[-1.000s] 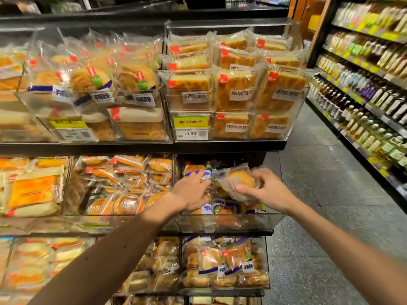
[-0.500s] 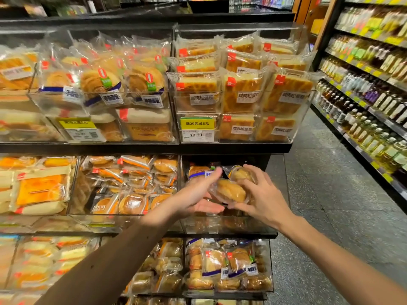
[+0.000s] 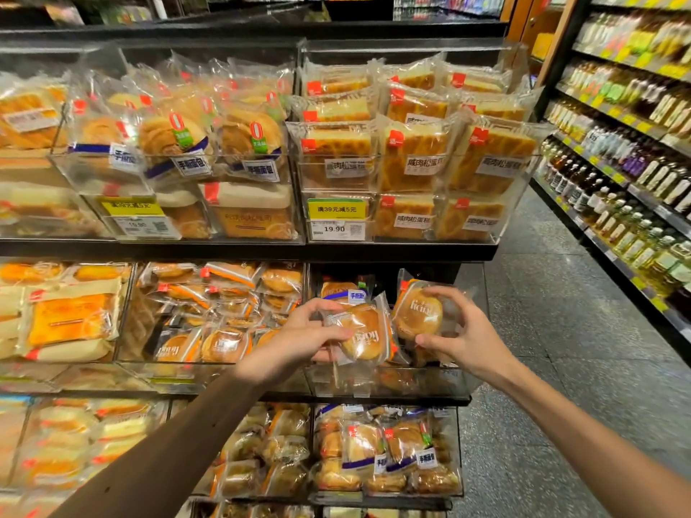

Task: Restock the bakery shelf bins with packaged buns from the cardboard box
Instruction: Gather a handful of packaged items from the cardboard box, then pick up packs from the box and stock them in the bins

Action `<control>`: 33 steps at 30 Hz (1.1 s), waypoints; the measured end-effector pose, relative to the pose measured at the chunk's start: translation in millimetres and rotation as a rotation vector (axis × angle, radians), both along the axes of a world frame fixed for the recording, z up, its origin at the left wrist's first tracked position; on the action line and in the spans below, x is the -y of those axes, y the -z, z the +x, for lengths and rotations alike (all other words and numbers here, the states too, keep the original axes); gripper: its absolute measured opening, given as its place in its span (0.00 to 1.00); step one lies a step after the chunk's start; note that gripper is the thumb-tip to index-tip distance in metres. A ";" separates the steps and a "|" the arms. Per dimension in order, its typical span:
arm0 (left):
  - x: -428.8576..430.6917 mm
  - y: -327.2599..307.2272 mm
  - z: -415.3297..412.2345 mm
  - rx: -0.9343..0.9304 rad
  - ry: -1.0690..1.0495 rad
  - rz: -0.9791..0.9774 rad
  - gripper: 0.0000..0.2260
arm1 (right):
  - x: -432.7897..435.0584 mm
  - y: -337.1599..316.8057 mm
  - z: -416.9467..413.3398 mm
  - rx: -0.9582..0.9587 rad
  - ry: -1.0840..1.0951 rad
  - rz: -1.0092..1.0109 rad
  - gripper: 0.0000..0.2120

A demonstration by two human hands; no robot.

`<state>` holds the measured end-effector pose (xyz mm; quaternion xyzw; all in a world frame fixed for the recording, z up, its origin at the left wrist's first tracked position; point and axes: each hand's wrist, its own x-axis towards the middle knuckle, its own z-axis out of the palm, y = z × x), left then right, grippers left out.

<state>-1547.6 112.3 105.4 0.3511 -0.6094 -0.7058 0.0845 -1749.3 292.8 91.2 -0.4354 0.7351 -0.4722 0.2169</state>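
L hand (image 3: 299,342) gripping clear-wrapped round brown bun (image 3: 364,334), R hand (image 3: 467,342) gripping second wrapped bun (image 3: 418,315), ctr frame, over clear plastic shelf bin (image 3: 392,383); grey speckled aisle floor (image 3: 561,330) at right.

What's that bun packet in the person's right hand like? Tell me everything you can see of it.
The bun packet holds one round, golden-brown bun in a clear, crinkly plastic wrapper with white lettering and a small red mark at its upper left corner. It stands upright, facing the camera, above the front wall of the clear middle-shelf bin. The right hand pinches it, fingers on top, thumb below. A second packet, in the left hand, sits close beside it; whether they touch is unclear.
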 end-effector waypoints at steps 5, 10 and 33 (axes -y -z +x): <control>2.8 -3.0 -1.1 -0.028 -0.023 -0.019 0.19 | -6.0 -0.4 -2.1 0.258 0.077 0.014 0.48; 3.2 -0.3 -1.3 -0.023 -0.016 -0.037 0.20 | -4.5 5.1 -2.2 0.420 0.194 0.056 0.61; 38.4 5.3 105.0 -0.121 -0.301 0.160 0.18 | 72.7 -13.4 91.0 0.814 0.040 -0.052 0.18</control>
